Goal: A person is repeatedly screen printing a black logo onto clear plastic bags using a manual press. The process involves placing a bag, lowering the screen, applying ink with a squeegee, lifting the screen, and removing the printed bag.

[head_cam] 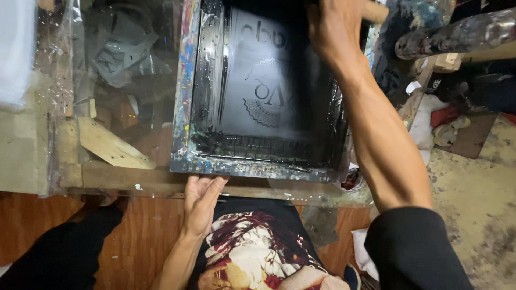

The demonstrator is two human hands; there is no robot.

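A screen-printing frame (185, 115) with a paint-spattered rim lies on a glass-topped wooden table (115, 180). Its mesh (263, 86) is black with wet ink and shows a pale round design. My left hand (201, 201) rests flat against the frame's near edge, fingers pointing away from me. My right hand (334, 24) reaches over the far right part of the screen and is closed on a wooden handle (376, 11), likely a squeegee; its blade is hidden under my hand.
Crumpled grey sheets and wood scraps (115, 53) lie beneath the glass at left. An ink-caked rod (457, 35) sticks out at top right above rags and clutter (446, 121) on a dirty floor. A small jar (352, 180) sits by the frame's right corner.
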